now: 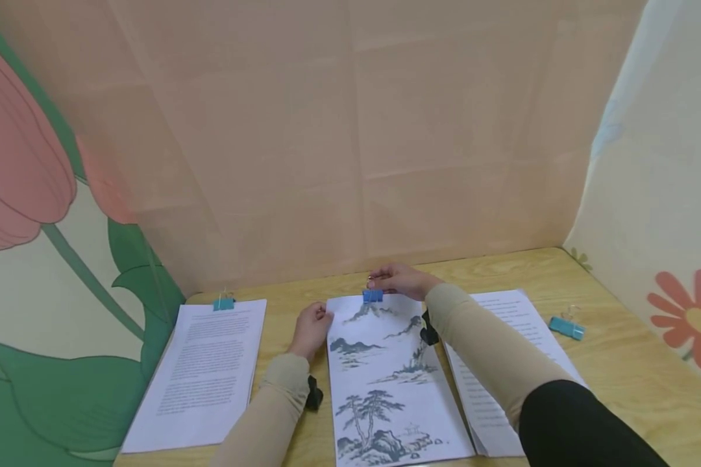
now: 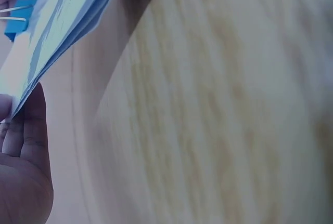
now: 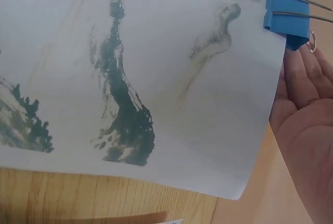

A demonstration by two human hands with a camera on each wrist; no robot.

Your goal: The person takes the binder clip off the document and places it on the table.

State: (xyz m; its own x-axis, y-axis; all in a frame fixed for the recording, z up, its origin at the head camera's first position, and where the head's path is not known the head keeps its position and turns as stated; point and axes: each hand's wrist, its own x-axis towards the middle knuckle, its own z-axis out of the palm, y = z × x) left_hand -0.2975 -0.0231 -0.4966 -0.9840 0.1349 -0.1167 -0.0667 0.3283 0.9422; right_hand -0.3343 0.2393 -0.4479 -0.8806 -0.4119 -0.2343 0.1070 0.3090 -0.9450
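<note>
A stack of sheets with an ink landscape on top [image 1: 380, 363] is tilted up off the wooden table at its top end. My left hand [image 1: 311, 329] pinches its top left corner, with the thumb in front and the fingers [image 2: 34, 125] behind. A blue binder clip [image 1: 372, 296] bites the middle of the top edge, its wire handles pointing away from the sheets in the right wrist view. My right hand [image 1: 405, 281] holds the clip at its handles. Behind the sheets and clip, the right fingers [image 3: 307, 78] are partly hidden.
Left on the table [image 1: 292, 395] lies a printed text stack [image 1: 210, 370] with a teal binder clip [image 1: 224, 303]. Another text stack [image 1: 502, 318] lies to the right, partly under my right arm. Beyond it is a loose teal binder clip [image 1: 566, 327]. A covered wall [image 1: 350, 162] stands behind.
</note>
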